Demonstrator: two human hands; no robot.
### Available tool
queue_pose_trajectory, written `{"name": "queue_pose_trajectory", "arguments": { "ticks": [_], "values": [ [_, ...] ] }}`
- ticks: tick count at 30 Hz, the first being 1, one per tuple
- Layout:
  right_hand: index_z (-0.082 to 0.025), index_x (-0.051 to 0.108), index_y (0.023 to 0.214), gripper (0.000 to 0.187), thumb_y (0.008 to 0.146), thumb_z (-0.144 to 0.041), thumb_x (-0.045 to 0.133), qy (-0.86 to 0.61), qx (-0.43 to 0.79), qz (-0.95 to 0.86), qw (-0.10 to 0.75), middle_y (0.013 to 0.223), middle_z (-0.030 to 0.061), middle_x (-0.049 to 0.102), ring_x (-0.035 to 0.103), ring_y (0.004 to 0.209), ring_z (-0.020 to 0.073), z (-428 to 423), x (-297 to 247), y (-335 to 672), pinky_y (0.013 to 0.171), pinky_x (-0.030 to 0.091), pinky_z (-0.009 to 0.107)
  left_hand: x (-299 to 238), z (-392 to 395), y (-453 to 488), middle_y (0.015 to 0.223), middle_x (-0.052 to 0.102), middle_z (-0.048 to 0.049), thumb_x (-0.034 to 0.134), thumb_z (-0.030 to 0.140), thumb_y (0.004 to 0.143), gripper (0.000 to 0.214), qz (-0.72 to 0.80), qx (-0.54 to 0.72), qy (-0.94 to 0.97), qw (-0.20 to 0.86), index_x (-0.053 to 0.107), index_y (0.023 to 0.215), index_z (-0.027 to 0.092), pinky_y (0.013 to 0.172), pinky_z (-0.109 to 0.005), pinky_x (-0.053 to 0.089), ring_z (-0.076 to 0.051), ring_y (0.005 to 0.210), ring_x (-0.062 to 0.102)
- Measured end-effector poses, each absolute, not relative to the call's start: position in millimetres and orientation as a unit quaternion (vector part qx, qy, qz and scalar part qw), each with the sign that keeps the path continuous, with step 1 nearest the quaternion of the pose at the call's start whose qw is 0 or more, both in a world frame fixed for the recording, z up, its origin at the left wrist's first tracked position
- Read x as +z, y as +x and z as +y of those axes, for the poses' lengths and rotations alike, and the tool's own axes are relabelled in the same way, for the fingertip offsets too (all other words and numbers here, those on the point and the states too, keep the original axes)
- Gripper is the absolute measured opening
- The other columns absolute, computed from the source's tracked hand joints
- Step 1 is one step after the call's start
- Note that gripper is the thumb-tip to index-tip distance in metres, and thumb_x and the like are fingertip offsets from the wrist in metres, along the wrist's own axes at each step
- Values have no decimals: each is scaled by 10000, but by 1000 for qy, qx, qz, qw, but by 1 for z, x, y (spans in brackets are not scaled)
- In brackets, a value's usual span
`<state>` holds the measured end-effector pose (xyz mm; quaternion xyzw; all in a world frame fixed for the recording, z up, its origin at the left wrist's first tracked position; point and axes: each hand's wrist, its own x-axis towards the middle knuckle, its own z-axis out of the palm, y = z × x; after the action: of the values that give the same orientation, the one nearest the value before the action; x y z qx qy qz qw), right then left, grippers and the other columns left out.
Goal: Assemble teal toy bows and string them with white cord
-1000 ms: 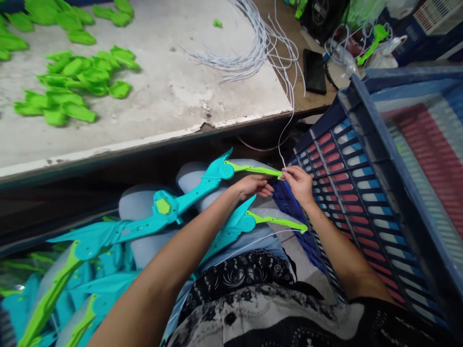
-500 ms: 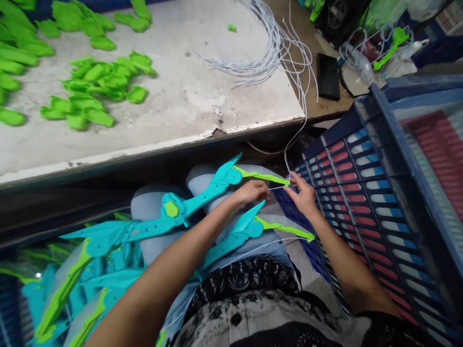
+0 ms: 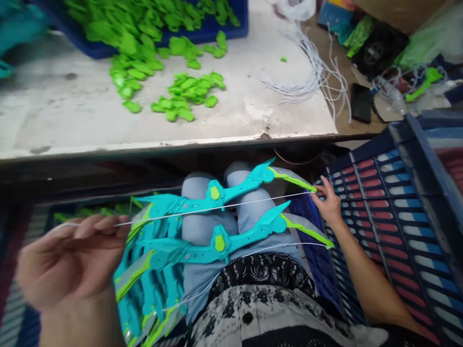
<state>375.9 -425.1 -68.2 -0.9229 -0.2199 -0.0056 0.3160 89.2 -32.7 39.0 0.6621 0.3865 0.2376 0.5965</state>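
Across my knees lies a turquoise toy bow with lime-green limb ends. A white string runs taut from its right tip. My left hand, raised at the left and close to the camera, has its fingers closed on the string. My right hand pinches the bow's right tip, thumb and finger on the green end where the string meets it. Nearer my waist rests a second toy bow, its own string attached at the right tip. More turquoise bows are stacked at my left.
On the white table are loose green plastic pieces, a blue bin full of them, and a bundle of white cords. A dark phone lies at the right. A tall blue crate stands beside my right arm.
My left hand has swung far left from the bow's right tip, drawing the string along the bow. My right hand stays at that tip. The view has turned left.
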Motion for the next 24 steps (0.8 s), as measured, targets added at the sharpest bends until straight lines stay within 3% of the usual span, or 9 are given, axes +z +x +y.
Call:
{"name": "queue_pose_trajectory", "arguments": {
  "ticks": [3, 6, 9, 12, 17, 21, 24],
  "values": [
    [-151, 577, 1252, 473, 848, -394, 540, -933, -69, -256, 243, 993, 129, 703, 633, 892, 265, -411, -58, 381, 847, 504, 454, 33, -53, 83, 575, 635, 76, 786, 504, 608, 238, 425, 331, 462, 705, 653, 605, 308, 916, -401, 512, -177, 763, 631],
    [-179, 623, 1175, 353, 890, -356, 512, -896, -139, -358, 225, 1061, 141, 675, 584, 1022, 291, -358, -40, 371, 928, 447, 487, 25, -75, 91, 577, 657, 76, 910, 406, 425, 408, 438, 342, 396, 731, 667, 718, 261, 822, -362, 546, -152, 646, 654],
    [-216, 606, 1205, 332, 903, -331, 528, -795, -73, -559, 223, 1128, 121, 644, 548, 1076, 278, -274, -30, 334, 956, 426, 466, 21, -94, 98, 610, 690, 36, 895, 405, 478, 435, 428, 302, 378, 763, 651, 789, 222, 798, -364, 548, -180, 675, 693],
    [-205, 573, 1273, 423, 865, -315, 598, -691, 13, -710, 136, 1213, 156, 598, 504, 1132, 304, -195, -34, 286, 971, 394, 475, 21, -107, 101, 605, 686, 14, 876, 406, 519, 404, 407, 262, 355, 800, 601, 721, 189, 745, -361, 553, -192, 644, 691],
    [-180, 490, 1378, 484, 894, -186, 484, -658, 101, -746, -10, 992, 147, 668, 597, 929, 260, -134, -38, 262, 872, 430, 416, 22, -108, 96, 584, 660, 6, 865, 421, 546, 418, 379, 239, 287, 847, 604, 747, 163, 664, -314, 547, -156, 558, 649],
    [-202, 357, 1469, 698, 794, -190, 538, -661, 182, -728, 15, 976, 84, 710, 631, 812, 212, -126, -28, 301, 713, 452, 294, 20, -94, 84, 582, 642, 20, 851, 399, 583, 404, 359, 275, 260, 853, 594, 781, 159, 605, -274, 524, -103, 467, 579],
    [-277, 469, 1405, 669, 744, -213, 552, -656, 245, -712, 40, 873, 16, 727, 616, 669, 169, -122, -25, 325, 612, 419, 246, 17, -76, 75, 560, 629, 20, 843, 390, 588, 381, 376, 320, 277, 824, 588, 743, 154, 583, -261, 508, -87, 441, 544]
  ]
}}
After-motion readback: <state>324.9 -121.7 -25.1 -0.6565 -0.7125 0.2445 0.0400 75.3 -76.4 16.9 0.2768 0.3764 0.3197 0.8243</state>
